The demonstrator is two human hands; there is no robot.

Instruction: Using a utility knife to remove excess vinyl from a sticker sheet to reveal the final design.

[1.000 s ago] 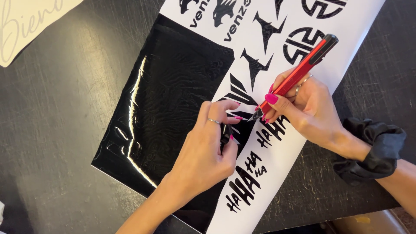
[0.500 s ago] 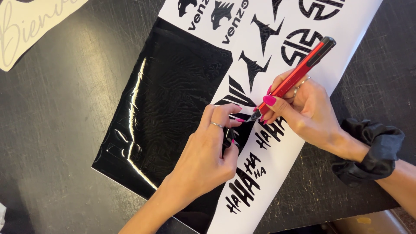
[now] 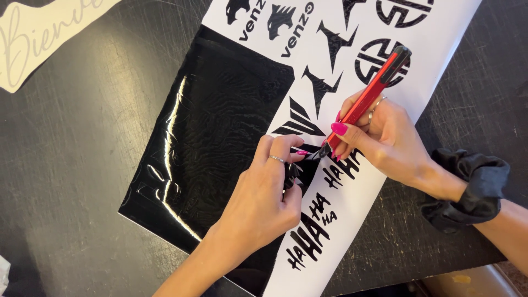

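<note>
A sheet of glossy black vinyl [image 3: 214, 132] lies on a dark table [image 3: 71, 165]; its right part is a white backing [image 3: 440, 44] with black cut-out logos and lettering left on it. My right hand [image 3: 385, 137] grips a red craft knife [image 3: 366, 102] like a pen, its tip down on a black strip of vinyl near the sheet's middle. My left hand [image 3: 264, 198], with a ring on one finger, pinches the edge of the black vinyl right beside the knife tip. A black scrunchie [image 3: 470, 190] sits on my right wrist.
A cream-coloured sheet with pale script lettering [image 3: 38, 38] lies at the top left of the table. The table's scratched near edge runs along the bottom right, with a brownish surface [image 3: 467, 280] below it.
Almost nothing has moved. Both hands stay at the same spot on the vinyl, with only slight shifts of the fingers and knife.
</note>
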